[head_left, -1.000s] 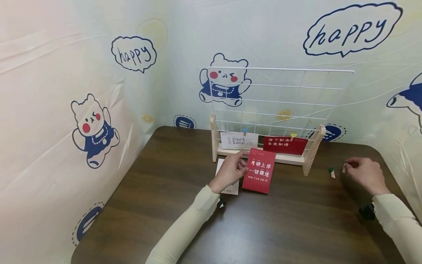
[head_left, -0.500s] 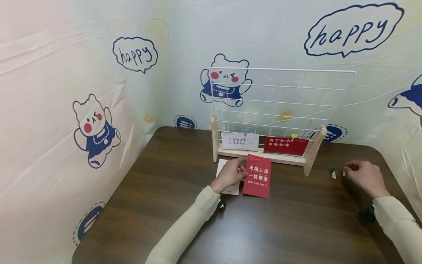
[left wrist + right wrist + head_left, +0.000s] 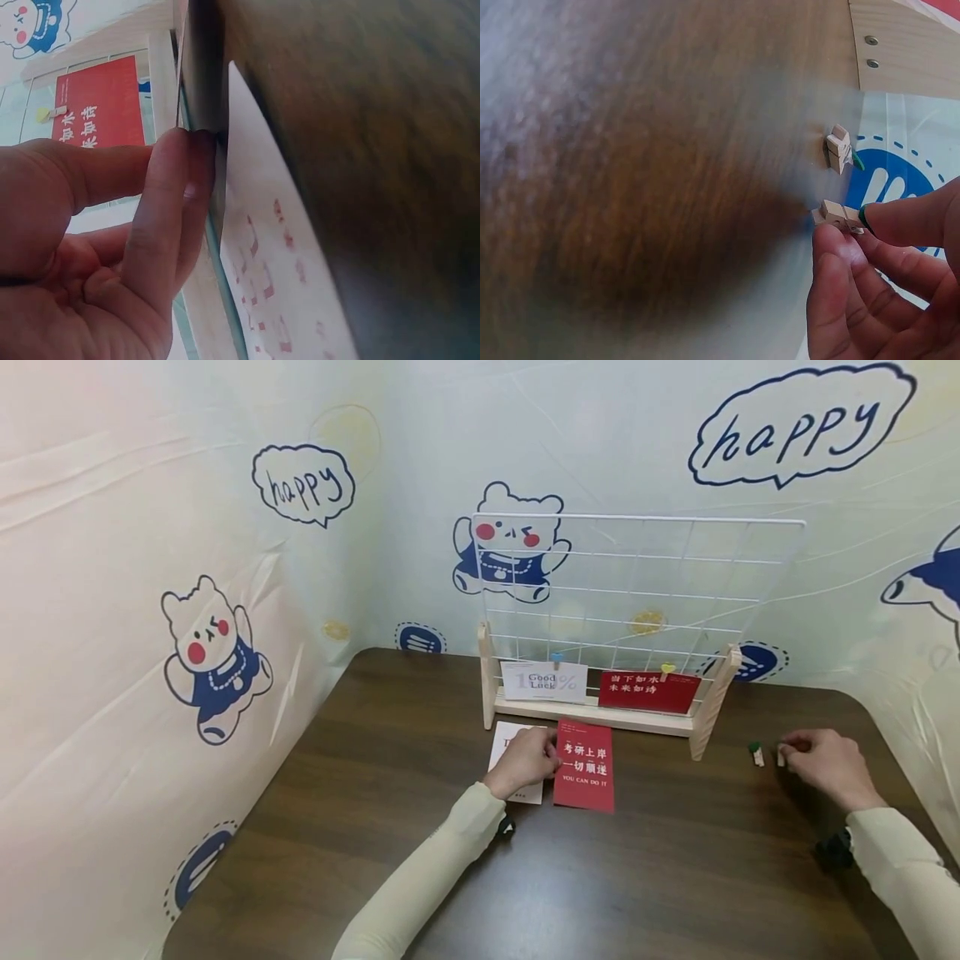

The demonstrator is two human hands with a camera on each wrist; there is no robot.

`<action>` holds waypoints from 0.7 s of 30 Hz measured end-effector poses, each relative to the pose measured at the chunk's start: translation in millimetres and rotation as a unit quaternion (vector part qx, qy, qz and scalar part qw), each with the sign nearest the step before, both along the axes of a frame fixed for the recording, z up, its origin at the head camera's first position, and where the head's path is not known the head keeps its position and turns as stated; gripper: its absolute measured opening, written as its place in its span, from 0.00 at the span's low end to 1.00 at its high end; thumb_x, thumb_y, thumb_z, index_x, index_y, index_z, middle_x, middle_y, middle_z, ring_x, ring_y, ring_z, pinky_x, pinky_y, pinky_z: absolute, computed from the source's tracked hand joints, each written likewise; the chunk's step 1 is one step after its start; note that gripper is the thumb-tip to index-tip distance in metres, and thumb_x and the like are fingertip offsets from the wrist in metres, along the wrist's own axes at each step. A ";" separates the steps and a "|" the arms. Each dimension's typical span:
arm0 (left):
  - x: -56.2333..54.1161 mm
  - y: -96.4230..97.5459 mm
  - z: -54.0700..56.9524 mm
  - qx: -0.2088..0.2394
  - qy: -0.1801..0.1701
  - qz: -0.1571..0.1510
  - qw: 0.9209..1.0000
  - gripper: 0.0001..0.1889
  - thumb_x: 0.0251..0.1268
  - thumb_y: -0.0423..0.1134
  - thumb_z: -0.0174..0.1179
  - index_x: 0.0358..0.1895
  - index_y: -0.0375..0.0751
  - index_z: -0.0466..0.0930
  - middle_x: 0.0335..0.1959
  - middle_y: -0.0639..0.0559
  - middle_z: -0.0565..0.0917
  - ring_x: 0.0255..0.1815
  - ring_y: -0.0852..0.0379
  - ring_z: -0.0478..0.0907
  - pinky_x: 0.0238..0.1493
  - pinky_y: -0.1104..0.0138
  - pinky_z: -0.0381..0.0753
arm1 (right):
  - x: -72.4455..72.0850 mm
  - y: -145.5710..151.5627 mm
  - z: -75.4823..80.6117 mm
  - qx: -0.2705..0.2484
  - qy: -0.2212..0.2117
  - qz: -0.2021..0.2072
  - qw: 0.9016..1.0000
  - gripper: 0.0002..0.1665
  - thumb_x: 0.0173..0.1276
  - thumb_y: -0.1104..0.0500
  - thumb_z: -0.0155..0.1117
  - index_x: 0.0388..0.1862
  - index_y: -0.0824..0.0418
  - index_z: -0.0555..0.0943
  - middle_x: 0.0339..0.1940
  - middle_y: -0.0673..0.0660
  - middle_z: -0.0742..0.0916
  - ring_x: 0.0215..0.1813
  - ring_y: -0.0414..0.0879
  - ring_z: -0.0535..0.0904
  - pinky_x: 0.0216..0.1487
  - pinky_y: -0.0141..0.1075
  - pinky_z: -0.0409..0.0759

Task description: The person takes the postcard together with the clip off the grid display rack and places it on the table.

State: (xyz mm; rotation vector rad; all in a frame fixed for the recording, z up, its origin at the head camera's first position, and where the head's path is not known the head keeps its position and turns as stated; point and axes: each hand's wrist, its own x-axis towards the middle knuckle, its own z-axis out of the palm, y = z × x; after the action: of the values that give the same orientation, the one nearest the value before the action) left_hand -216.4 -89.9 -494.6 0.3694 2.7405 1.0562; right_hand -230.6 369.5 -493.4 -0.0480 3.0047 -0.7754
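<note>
My left hand (image 3: 522,758) pinches the left edge of a red card (image 3: 588,793) between thumb and fingers, low over the table. In the left wrist view that card shows nearly edge-on. A white card (image 3: 277,277) with reddish print lies on the table, partly covered by the left hand in the head view. Toward the table's right side, my right hand (image 3: 828,764) pinches a small wooden clothespin (image 3: 837,215) with a green decoration between thumb and fingertips. Beside it a second wooden clothespin (image 3: 839,148), also with green on it, lies on the table.
Behind the hands stands a white wire grid rack (image 3: 637,517) on a wooden base (image 3: 652,721). A white "Good Luck" card (image 3: 540,687) and a red card (image 3: 637,695) are clipped low on it. Patterned curtains (image 3: 420,485) border the brown table (image 3: 337,810).
The left hand has lowered the red card toward the viewer and slightly left. The right hand has moved slightly down, its clothespin now plainer to see beside the loose one.
</note>
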 end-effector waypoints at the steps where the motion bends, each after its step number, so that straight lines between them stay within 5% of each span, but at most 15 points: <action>1: -0.2 0.1 -0.1 -0.004 0.000 0.001 1.000 0.22 0.69 0.31 0.65 0.65 0.36 0.80 0.23 0.54 0.84 0.19 0.64 0.78 0.21 0.74 0.75 | -0.1 0.2 0.2 -0.002 -0.003 0.001 1.000 0.21 0.72 0.58 0.61 0.50 0.77 0.83 0.31 0.62 0.91 0.27 0.43 0.80 0.27 0.36 0.74; 12: -1.0 3.7 0.9 -0.065 0.018 0.021 0.998 0.19 0.63 0.31 0.65 0.58 0.37 0.85 0.18 0.55 0.82 0.20 0.62 0.76 0.21 0.71 0.72 | 1.2 0.7 -0.5 -0.038 -0.062 0.004 0.997 0.24 0.76 0.59 0.56 0.54 0.82 0.78 0.32 0.63 0.89 0.29 0.45 0.84 0.27 0.37 0.84; 17: -3.5 7.2 2.8 -0.104 0.066 0.023 0.992 0.07 0.63 0.33 0.66 0.43 0.42 0.87 0.27 0.52 0.87 0.26 0.57 0.78 0.27 0.66 0.74 | 0.9 1.7 -0.8 -0.051 -0.065 0.004 0.997 0.24 0.78 0.59 0.56 0.53 0.83 0.78 0.31 0.63 0.89 0.29 0.44 0.84 0.27 0.37 0.85; 21: -4.9 9.8 2.0 -0.143 0.081 0.031 0.986 0.05 0.65 0.38 0.67 0.43 0.45 0.86 0.33 0.50 0.89 0.31 0.53 0.83 0.31 0.61 0.79 | -0.9 3.0 -2.9 -0.064 -0.071 0.003 0.995 0.23 0.79 0.59 0.55 0.53 0.82 0.78 0.32 0.63 0.89 0.30 0.43 0.84 0.28 0.35 0.87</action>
State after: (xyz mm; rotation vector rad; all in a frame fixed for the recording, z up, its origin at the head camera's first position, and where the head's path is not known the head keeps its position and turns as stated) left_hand -221.2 -80.1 -492.6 0.3390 3.0102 0.6538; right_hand -231.5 372.5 -496.3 -0.0054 2.8172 -0.9273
